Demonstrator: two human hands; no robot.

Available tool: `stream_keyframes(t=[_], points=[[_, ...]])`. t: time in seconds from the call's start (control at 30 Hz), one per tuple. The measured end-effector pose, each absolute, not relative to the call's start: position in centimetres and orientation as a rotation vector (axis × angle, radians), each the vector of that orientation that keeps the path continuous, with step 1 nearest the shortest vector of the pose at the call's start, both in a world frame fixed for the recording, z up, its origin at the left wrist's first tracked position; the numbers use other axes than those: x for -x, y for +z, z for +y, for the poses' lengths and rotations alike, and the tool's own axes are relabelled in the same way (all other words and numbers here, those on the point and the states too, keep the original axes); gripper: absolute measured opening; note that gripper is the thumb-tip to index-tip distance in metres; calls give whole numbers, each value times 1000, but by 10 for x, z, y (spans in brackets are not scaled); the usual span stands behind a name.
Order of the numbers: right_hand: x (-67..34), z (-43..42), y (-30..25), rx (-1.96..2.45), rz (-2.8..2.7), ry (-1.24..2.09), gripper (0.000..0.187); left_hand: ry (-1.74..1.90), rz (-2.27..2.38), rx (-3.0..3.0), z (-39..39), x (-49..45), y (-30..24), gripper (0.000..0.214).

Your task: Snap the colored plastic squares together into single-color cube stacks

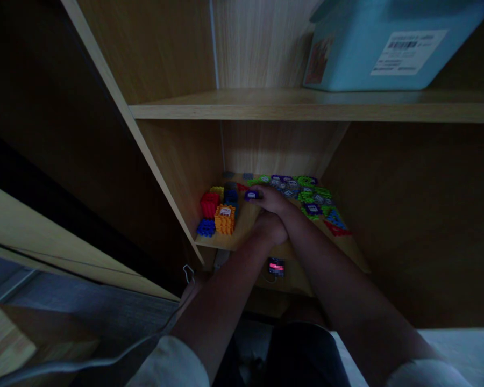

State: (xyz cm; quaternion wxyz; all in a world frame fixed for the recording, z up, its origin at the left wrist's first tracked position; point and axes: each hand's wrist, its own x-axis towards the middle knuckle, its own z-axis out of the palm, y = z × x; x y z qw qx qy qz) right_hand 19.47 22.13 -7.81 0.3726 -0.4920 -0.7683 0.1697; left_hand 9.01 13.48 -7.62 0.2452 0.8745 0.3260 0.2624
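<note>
My right hand (269, 198) reaches over the lower shelf with its fingers closed on a purple plastic building tile (250, 195). My left hand (272, 224) lies just in front of my right wrist, bent inward, with its fingers hidden from view. Left of the hands stand stacks of notched building tiles: an orange stack (225, 220), a red stack (210, 205), a yellow one (218, 190) and a low blue one (206, 228). Behind and to the right, several green, purple and grey tiles (306, 194) lie spread out flat. Blue triangles (335, 217) and red triangles (337, 229) lie at the right.
Above the hands runs an upper shelf board (266, 111) carrying a light blue bin (358, 59). A small device with a lit screen (276, 267) lies in front, between my forearms. A pale cable (137, 344) crosses the lower left. Wooden side walls flank the compartment.
</note>
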Motion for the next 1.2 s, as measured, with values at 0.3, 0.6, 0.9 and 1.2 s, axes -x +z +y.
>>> stream_keyframes(t=[0.3, 0.6, 0.9, 1.2], points=[[-194, 224, -79, 1301, -1931, 375, 38, 716, 890, -2406, 133, -89, -76, 33], [-195, 229, -83, 1313, -2009, 331, 37, 665, 945, -2404, 133, -89, -75, 32], [-196, 231, -85, 1252, -1938, 436, 50, 518, 1006, -2503, 131, -88, -68, 39], [-197, 229, -84, 1259, -1956, 433, 49, 475, 1007, -2535, 131, -88, -68, 41]])
